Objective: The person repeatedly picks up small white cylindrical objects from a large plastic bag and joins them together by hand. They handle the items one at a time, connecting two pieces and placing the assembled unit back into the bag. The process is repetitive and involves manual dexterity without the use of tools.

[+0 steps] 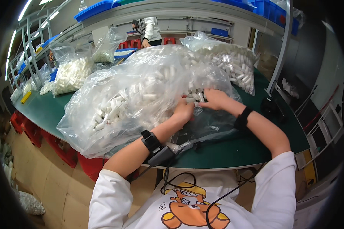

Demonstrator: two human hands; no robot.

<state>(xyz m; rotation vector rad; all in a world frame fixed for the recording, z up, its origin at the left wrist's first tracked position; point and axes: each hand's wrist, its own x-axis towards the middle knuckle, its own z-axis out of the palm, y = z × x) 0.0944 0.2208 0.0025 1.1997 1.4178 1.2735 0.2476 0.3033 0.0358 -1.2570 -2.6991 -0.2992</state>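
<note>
A large clear plastic bag (74, 124) full of small white cylindrical plastic pieces (112, 110) lies across the middle of the green table. Both hands are at its right side, close together over some of the pieces (195, 94). My left hand (184, 110) is closed, its fingers curled at the near edge of these pieces; what it grips is too small to make out. Just to its right, my right hand (216, 100) reaches over the plastic with thumb and forefinger apart, touching the pieces. Some of its fingertips are hidden. Each wrist wears a black strap.
More filled bags stand at the back left (73, 72) and back right (237, 65) of the green table (233, 150). A metal shelf frame (281, 53) rises at the right. Cables (181, 173) hang before me. Another person (152, 30) stands beyond the table near red stools (169, 40).
</note>
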